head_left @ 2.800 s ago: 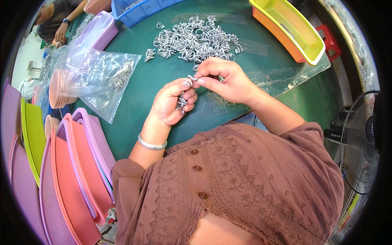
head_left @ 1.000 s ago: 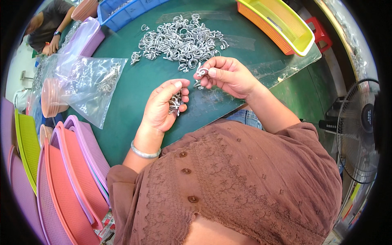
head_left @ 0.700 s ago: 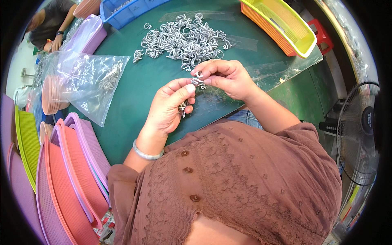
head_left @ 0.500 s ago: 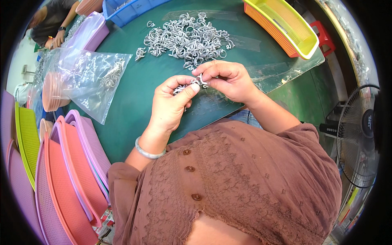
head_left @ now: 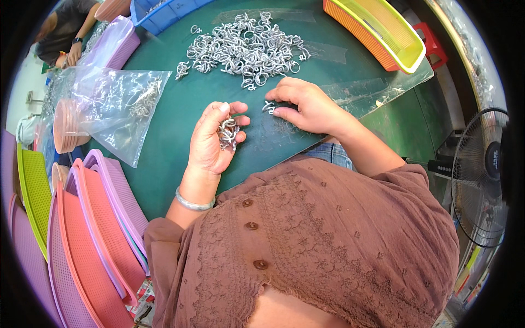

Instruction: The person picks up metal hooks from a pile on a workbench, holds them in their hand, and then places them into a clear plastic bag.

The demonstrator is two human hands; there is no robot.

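Bracelet (head_left: 194,204) up front, then left hand (head_left: 209,147), fingers loosely curled round bunch of rings (head_left: 227,134). Right hand (head_left: 309,107) nearby, thumb and fingertips pinching another ring (head_left: 268,107) over green table (head_left: 169,142). Big pile (head_left: 246,50) just beyond, blue bin (head_left: 169,17) way back.

Head view: fisheye on your head, pitched steeply down at the green table (head_left: 158,180).
You look from close above the table's near side, your brown top (head_left: 328,229) filling the foreground. Left hand (head_left: 210,142) and right hand (head_left: 306,106), above the table, sit mid-frame. Coverage: baskets (head_left: 93,235) left of the table to fan (head_left: 486,180) at its right.
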